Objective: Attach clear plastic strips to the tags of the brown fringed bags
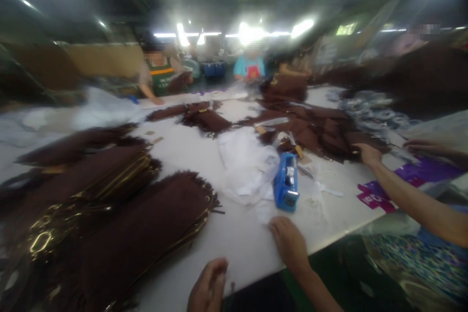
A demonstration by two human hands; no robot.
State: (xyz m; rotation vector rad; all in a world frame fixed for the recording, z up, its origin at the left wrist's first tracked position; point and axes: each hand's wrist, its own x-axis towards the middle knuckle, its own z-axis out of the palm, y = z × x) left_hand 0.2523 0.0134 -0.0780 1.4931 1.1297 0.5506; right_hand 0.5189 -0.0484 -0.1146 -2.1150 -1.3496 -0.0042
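Observation:
My left hand (209, 283) is at the near table edge, fingers loosely curled and apart from the thumb, with nothing seen in it. Bent fingers of my right hand (289, 243) rest low over the white table, close to the lower end of a crumpled white sheet (243, 165). That hand looks loosely open, though blur softens its fingertips. Just beyond it stands a blue tape dispenser (286, 183). Left of my hands lies a stack of dark brown fringed bags (153, 224) with gold zippers and gold-coloured clasps (41, 241).
More brown bags (310, 131) lie across the table's far right. A co-worker's arm (413, 192) reaches in from the right above a purple printed bag (376, 195). Other people work at the far side. White plastic (98, 109) is heaped at the back left.

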